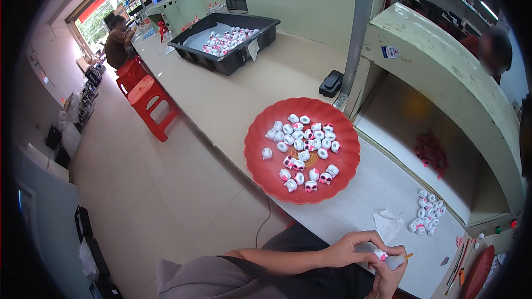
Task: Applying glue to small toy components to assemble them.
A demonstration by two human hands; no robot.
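L hand (348, 248) pinches small white figurine (380, 254), R hand (388, 277) grips glue applicator (397, 261), both at bench edge (332, 231). Red tray (266, 174) overhangs edge; bare bench between tray & hands.

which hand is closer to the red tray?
Left. The left hand sits just below the red tray, apart from it, gripping a small white piece. The right hand is lower and further right.

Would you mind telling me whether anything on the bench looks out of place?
One small white figure lies alone on the red tray, apart from the cluster. A crumpled tissue sits loose on the bench. Otherwise nothing stands out.
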